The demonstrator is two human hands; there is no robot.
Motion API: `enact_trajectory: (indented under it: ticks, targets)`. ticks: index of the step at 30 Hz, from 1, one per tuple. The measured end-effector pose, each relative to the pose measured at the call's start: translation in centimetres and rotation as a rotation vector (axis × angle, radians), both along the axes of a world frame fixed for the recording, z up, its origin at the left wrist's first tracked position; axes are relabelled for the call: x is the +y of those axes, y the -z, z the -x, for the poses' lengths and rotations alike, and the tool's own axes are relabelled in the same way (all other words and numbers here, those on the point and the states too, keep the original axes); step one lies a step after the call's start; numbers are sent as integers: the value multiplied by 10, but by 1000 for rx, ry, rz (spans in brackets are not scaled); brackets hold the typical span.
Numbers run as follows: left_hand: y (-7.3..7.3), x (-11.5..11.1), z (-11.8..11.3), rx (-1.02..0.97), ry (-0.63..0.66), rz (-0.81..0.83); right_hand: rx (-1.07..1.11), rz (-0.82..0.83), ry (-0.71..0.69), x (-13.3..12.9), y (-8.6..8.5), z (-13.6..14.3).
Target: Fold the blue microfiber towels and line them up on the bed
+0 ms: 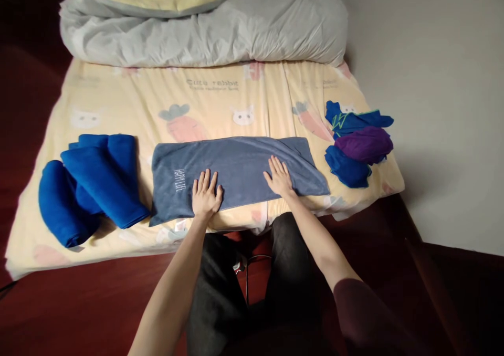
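A grey-blue towel with white "HAPPY LIFE" lettering near its left end lies lengthwise across the bed's near side. Its right end has a slanting fold and wrinkles. My left hand rests flat on the towel's near edge, right of the lettering, fingers spread. Farther right, my right hand lies palm down on the same towel with its fingers apart. Neither hand grips anything.
Folded and rolled blue cloths lie on the left of the patterned yellow sheet. At the right are crumpled blue cloths and a purple cloth. A bunched grey quilt spans the back, near a wall.
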State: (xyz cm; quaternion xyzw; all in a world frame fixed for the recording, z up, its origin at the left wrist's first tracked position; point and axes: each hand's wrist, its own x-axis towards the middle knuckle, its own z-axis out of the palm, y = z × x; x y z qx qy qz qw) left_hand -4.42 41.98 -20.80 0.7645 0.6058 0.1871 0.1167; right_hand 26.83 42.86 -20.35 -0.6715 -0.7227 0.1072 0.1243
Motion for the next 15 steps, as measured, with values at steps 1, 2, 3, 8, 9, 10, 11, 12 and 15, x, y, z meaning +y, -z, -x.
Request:
enact_trajectory:
  ticks: [1, 2, 3, 8, 9, 10, 11, 12, 15]
  targets:
    - [0, 0, 0, -5, -1, 2, -13, 1, 27, 0, 1, -16]
    - [0, 0, 0, -11, -3, 5, -29, 3, 57, -1, 1, -31]
    - [1, 0, 0, -16, -4, 8, -47, 7, 88, -1, 2, -46]
    - [4, 2, 2, -19, -1, 11, -120, 34, 153, 0, 4, -103]
    - [4, 2, 2, -14, -3, 9, -128, 28, 150, 0, 5, -109]
    - [4, 3, 1, -7, -5, 7, -134, 18, 148, 0, 5, -113]
    - [4, 3, 1, 1, -7, 8, -137, 5, 148, 0, 6, -115]
    - [4, 3, 0, 9, -9, 11, -139, -9, 148, -1, 6, -116]
    - [1, 5, 2, 34, 6, 33, -142, -41, 129, -4, 9, -116]
